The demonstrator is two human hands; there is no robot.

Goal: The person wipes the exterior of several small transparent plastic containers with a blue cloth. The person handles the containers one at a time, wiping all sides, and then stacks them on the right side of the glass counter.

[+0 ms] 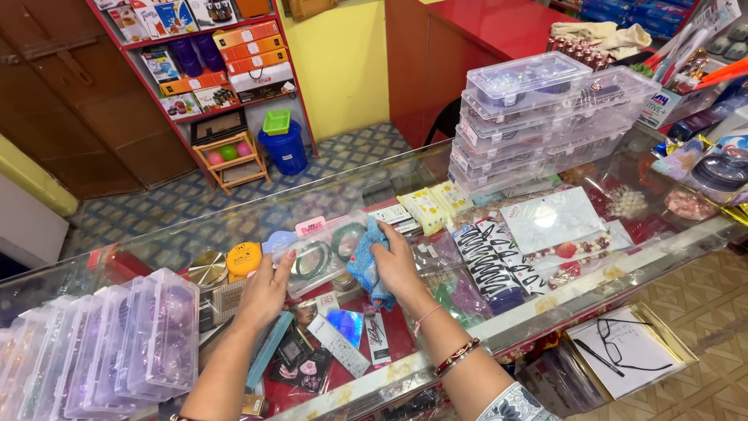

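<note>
On top of the glass bench, in the middle, sits a clear plastic box with green bangles inside. The left hand lies flat and open against the box's near end, fingers spread, steadying it. The right hand is closed around a blue cloth and presses it on the box's right end. The box looks light, stiff and a bit slippery, so it is best held by its two short ends. The cloth looks soft and floppy; bunch it up in the fist. More clear boxes are stacked well apart, farther back to the right.
</note>
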